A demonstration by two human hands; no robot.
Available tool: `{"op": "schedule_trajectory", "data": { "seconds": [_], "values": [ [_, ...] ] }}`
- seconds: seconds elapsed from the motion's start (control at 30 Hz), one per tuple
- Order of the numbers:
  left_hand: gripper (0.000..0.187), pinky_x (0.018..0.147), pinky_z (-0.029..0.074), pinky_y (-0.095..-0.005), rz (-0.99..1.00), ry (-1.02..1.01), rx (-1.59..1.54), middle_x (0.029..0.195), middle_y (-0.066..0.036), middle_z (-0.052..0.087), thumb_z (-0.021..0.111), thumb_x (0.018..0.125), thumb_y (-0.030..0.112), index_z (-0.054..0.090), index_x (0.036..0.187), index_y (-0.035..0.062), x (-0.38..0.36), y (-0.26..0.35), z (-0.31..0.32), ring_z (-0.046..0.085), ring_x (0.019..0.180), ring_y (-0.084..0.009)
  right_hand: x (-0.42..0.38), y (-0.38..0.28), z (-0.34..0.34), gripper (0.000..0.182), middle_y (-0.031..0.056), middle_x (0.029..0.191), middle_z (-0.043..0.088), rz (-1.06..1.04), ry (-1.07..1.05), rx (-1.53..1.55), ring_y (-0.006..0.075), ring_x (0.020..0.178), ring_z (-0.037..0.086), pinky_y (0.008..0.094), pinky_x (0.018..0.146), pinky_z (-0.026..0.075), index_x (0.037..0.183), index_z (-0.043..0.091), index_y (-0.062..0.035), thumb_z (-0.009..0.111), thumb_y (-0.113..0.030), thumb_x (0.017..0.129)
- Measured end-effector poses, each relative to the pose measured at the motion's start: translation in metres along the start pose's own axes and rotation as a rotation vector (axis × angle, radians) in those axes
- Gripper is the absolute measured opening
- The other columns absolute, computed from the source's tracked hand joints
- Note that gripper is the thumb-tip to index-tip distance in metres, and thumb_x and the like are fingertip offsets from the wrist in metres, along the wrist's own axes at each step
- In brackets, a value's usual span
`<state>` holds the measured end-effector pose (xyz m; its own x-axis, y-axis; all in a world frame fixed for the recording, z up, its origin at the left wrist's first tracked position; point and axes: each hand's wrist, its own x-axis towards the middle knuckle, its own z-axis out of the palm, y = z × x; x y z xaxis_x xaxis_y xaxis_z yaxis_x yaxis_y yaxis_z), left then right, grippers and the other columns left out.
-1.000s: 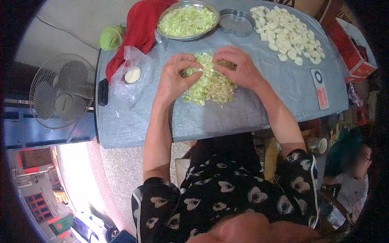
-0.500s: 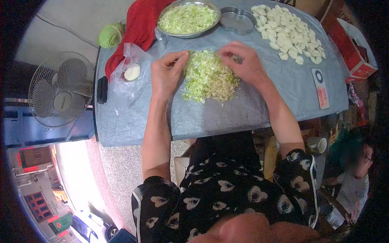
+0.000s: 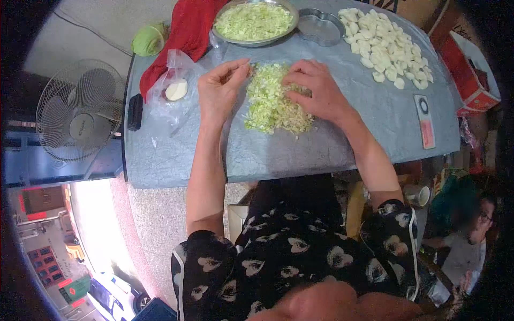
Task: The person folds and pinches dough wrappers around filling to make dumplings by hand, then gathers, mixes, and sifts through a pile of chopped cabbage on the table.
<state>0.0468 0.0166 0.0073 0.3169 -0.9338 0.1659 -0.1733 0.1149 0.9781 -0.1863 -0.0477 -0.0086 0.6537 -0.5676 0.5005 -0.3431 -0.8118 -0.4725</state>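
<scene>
A heap of finely chopped pale-green vegetable [image 3: 265, 101], beige at its lower right, lies on the covered table in front of me. My left hand [image 3: 220, 88] is at its upper left edge, thumb and forefinger pinched together; anything between the tips is too small to make out. My right hand [image 3: 320, 92] reaches over the heap's right side, its fingers curved and apart, fingertips touching the chopped pieces. Behind the heap stands a metal bowl [image 3: 294, 20] filled with similar chopped vegetable [image 3: 251, 22].
Beside the bowl sits a lobed metal tin [image 3: 321, 27]. Several pale oval pieces [image 3: 383, 45] spread at the back right, near a phone [image 3: 424, 122]. At left are a red cloth [image 3: 184, 35], a plastic bag [image 3: 166, 115] and a fan [image 3: 80, 109]. A person [image 3: 466, 241] sits at lower right.
My right hand has shifted slightly down and its fingers reach farther left over the heap. My left hand stays at the heap's upper left, its fingers still pinched.
</scene>
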Motion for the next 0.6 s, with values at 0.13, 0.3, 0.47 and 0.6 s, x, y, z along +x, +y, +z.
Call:
{"op": "schedule_trajectory", "data": {
  "seconds": [0.13,0.3,0.47,0.6],
  "values": [
    [0.023,0.080,0.052,-0.0243,0.022,-0.003,0.051,0.097,-0.007,0.074,0.073,0.091,0.010,0.073,0.110,-0.0014,0.000,-0.003,0.000,0.067,0.087,-0.0109,0.000,0.004,0.003,0.019,0.0037,0.100,0.063,-0.005,0.015,-0.018,0.0247,0.099,0.059,0.0400,0.091,0.042,0.093,0.070,-0.0076,0.076,-0.009,0.076],
    [0.022,0.073,0.050,-0.0211,0.021,0.001,0.011,0.090,-0.003,0.072,0.073,0.089,0.009,0.074,0.108,-0.0025,-0.001,0.000,0.003,0.063,0.079,-0.0058,0.001,0.010,0.000,0.013,0.0070,0.095,0.065,0.025,0.129,0.027,0.0286,0.093,0.061,0.0420,0.084,0.046,0.092,0.070,-0.0063,0.071,-0.012,0.081],
    [0.017,0.066,0.047,-0.0190,0.062,0.009,0.001,0.083,0.000,0.071,0.071,0.088,0.007,0.074,0.102,-0.0032,0.001,-0.009,0.002,0.059,0.073,-0.0030,0.001,0.005,-0.011,0.014,0.0078,0.096,0.070,0.244,0.169,0.169,0.0197,0.092,0.067,0.0323,0.083,0.051,0.100,0.069,-0.0013,0.069,-0.008,0.088],
    [0.014,0.061,0.044,-0.0186,0.095,0.030,0.035,0.077,0.003,0.066,0.069,0.087,0.006,0.073,0.097,-0.0031,0.000,-0.009,0.003,0.054,0.067,-0.0019,0.002,-0.002,-0.016,0.014,0.0061,0.093,0.072,0.365,0.124,0.249,0.0149,0.088,0.067,0.0300,0.081,0.052,0.102,0.070,-0.0010,0.067,-0.010,0.091]
  ]
}}
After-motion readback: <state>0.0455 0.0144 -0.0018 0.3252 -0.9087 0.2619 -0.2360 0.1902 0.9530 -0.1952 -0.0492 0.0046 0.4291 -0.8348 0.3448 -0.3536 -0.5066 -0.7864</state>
